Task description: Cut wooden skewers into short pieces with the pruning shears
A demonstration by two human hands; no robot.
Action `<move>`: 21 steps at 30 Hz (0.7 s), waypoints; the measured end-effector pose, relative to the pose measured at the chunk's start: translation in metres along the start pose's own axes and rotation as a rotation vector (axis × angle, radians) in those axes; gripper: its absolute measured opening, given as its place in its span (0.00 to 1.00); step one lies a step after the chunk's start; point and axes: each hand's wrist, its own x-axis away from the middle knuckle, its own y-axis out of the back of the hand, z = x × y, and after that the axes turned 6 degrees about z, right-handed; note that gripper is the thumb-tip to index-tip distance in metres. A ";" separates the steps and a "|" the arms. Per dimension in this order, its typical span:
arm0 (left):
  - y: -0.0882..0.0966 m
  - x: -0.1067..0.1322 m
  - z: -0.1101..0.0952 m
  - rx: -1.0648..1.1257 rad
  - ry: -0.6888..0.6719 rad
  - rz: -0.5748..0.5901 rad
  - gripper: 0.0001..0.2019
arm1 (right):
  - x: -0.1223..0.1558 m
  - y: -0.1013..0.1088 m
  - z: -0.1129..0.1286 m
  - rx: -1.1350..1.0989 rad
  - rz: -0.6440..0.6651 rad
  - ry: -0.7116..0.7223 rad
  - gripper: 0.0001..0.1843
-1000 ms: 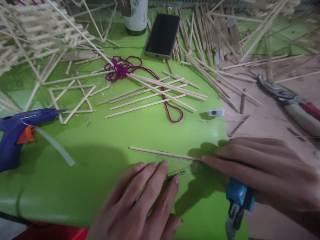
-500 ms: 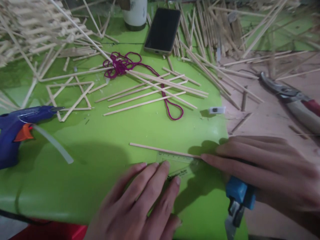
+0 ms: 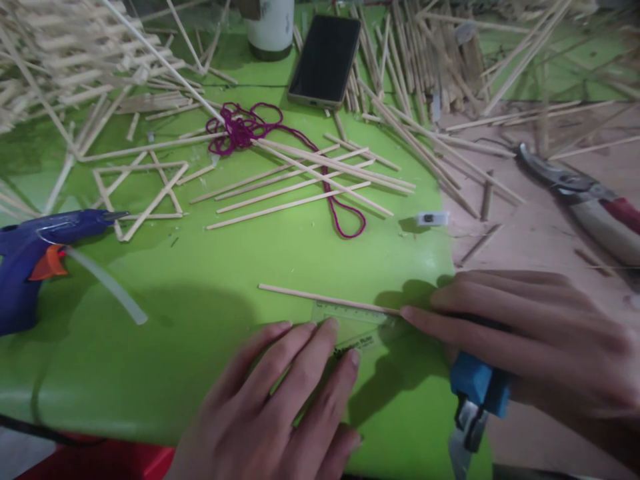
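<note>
My left hand (image 3: 280, 407) lies flat with its fingers pressing a clear plastic ruler (image 3: 356, 323) onto the green tabletop (image 3: 210, 280). A thin wooden stick (image 3: 325, 299) lies along the ruler's far edge. My right hand (image 3: 540, 340) rests at the stick's right end, one fingertip touching it. Under that hand's palm a blue utility knife (image 3: 475, 393) is held, its blade end pointing toward me.
A blue glue gun (image 3: 35, 250) with a glue stick lies at the left. Loose sticks (image 3: 310, 180), a purple cord (image 3: 250, 130), a glued stick frame (image 3: 140, 193), a phone (image 3: 326, 60), a bottle (image 3: 271, 27) and pruning shears (image 3: 585, 197) lie beyond.
Both hands, the ruler and the stick stay put. Only the view has shifted slightly.
</note>
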 end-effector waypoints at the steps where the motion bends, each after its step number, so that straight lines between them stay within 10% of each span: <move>1: 0.000 0.000 0.000 0.000 -0.005 0.000 0.17 | 0.000 0.000 0.000 -0.004 0.002 0.001 0.20; 21: 0.001 -0.009 0.003 0.055 -0.020 -0.006 0.16 | -0.010 0.001 0.003 0.010 -0.050 -0.003 0.11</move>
